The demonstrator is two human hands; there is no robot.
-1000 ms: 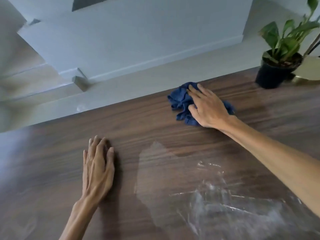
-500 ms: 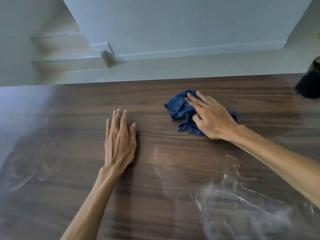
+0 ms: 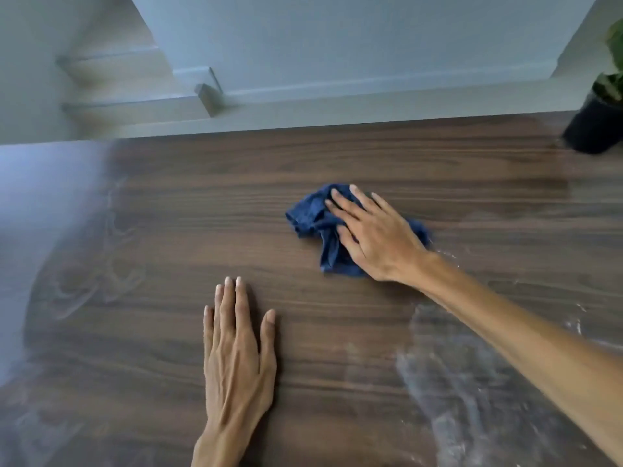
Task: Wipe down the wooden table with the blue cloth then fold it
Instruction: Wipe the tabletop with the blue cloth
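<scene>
Since a second ago our right hand (image 3: pixel 377 237) has carried the cloth (image 3: pixel 315 215) from the far edge near the plant toward the middle of the table (image 3: pixel 168 214), and our left hand (image 3: pixel 237 355) has slid forward and rightward across the wood, so the two hands now sit closer together. We see the table filling most of the view, dark walnut grain with pale wet streaks (image 3: pixel 448 392) under our right forearm and fainter swirls at the left. Beyond its far edge runs a light floor and a white wall (image 3: pixel 337 38). At the far right corner stands a black pot (image 3: pixel 593 126) with a green plant, half cut off by the frame. Our left hand lies flat, palm down, fingers (image 3: pixel 232 305) straight and close, thumb a little apart, gripping nothing. Our right hand presses palm down on the bunched cloth, fingers (image 3: pixel 360 205) spread loosely and extended, not curled round it. The cloth lies crumpled beneath that palm: its bulk bulges out to the left of the fingers and under the thumb, the fingertips reach its far edge, and a small flap shows behind the wrist.
</scene>
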